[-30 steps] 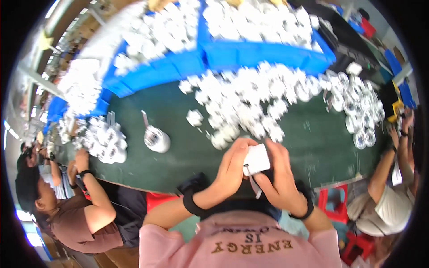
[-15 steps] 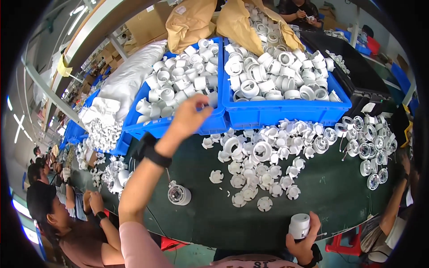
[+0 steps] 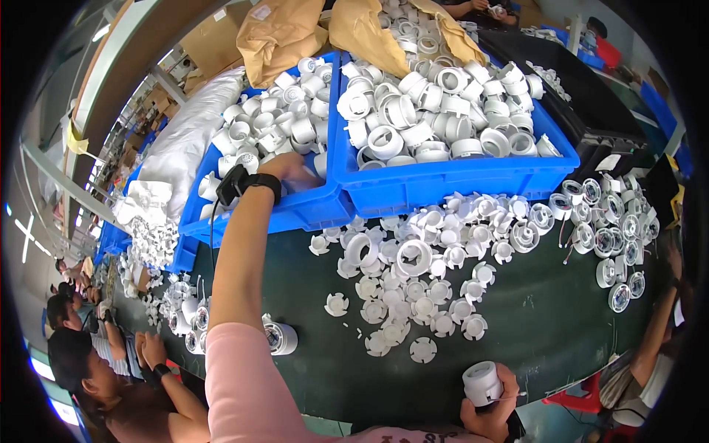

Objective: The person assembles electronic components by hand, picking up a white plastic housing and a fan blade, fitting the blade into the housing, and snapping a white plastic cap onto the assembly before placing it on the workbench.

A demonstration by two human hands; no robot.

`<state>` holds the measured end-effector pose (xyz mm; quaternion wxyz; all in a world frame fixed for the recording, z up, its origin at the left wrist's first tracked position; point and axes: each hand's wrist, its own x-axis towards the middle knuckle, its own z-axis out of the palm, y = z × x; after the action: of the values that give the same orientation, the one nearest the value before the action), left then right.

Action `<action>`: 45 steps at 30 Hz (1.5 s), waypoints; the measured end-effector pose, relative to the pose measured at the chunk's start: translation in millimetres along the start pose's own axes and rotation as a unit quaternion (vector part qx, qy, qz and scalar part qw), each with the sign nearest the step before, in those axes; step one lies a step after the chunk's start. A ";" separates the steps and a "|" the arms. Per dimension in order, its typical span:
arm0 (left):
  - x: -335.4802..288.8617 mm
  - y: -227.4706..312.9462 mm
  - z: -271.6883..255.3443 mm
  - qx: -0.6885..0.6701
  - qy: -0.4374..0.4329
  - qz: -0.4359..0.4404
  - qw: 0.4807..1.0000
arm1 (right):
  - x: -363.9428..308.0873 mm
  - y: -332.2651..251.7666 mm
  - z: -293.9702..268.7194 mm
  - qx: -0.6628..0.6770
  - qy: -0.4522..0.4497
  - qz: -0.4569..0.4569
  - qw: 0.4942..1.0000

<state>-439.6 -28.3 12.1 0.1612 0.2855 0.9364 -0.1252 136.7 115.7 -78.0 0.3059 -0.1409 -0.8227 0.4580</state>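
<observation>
My left hand reaches inside the left blue bin, among white plastic cups. Its fingers are smeared by motion and partly hidden, so their grip cannot be made out. Low at the right, my right hand is wrapped round a white cylindrical housing; a thin wire sticks out beside it. Another white housing with a clear front lies on the dark green table, just right of my left forearm.
A second blue bin holds white rings. Several flat notched white discs spread over the table. Clear-faced round parts cluster at the right. A black crate stands behind. Co-workers sit at the left and right.
My left hand has gone from above the left bin's front down among the cups inside it. My right hand still holds the housing, now tilted more. The whole view has shifted slightly.
</observation>
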 end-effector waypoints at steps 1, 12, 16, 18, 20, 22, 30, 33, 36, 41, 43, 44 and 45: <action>-7.6 -6.2 -2.9 0.003 0.000 -0.002 1.000 | -6.4 4.0 -0.7 0.008 -0.010 0.003 1.000; -287.7 166.7 49.6 -0.657 0.261 0.083 0.702 | -0.1 -10.0 -6.2 0.267 -0.042 0.094 0.958; -355.5 217.8 105.3 -0.767 0.047 0.100 0.631 | 18.1 -45.9 -0.2 0.335 -0.122 0.003 0.934; -368.7 231.7 125.9 -0.782 0.041 0.108 0.613 | 19.4 -48.2 3.9 0.321 -0.131 0.002 0.938; -374.4 242.0 131.3 -0.748 0.089 0.138 0.644 | 15.2 -41.6 3.7 0.256 -0.150 -0.002 0.955; -382.6 244.9 132.7 -0.689 0.113 0.173 0.695 | 9.1 -37.7 0.9 0.247 -0.174 0.008 0.953; -400.5 250.9 158.0 -0.689 0.146 0.182 0.686 | 0.2 -45.5 -0.4 0.242 -0.209 -0.004 0.948; -405.3 255.8 163.8 -0.676 0.181 0.181 0.691 | 0.7 -49.8 1.6 0.232 -0.219 -0.012 0.948; -402.0 261.5 175.7 -0.676 0.230 0.191 0.674 | 6.8 -48.2 2.6 0.217 -0.219 -0.029 0.951; -382.8 258.7 169.6 -0.616 0.152 0.189 0.749 | 7.7 -41.5 -2.7 0.136 -0.161 0.023 0.977; -368.0 263.4 161.9 -0.530 0.180 0.192 0.806 | 12.9 -34.0 -4.3 0.022 -0.104 -0.021 0.994; -372.9 271.2 152.4 -0.665 0.112 0.166 0.720 | 15.1 -39.0 -4.0 0.020 -0.099 -0.027 0.995; -378.7 276.5 144.4 -0.775 0.033 0.131 0.617 | 15.5 -42.3 -6.3 0.023 -0.099 -0.033 0.994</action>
<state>50.0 -39.9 -18.3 0.3067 0.1775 0.6426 0.6793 130.7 105.0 -34.2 0.2408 -0.0606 -0.8423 0.4785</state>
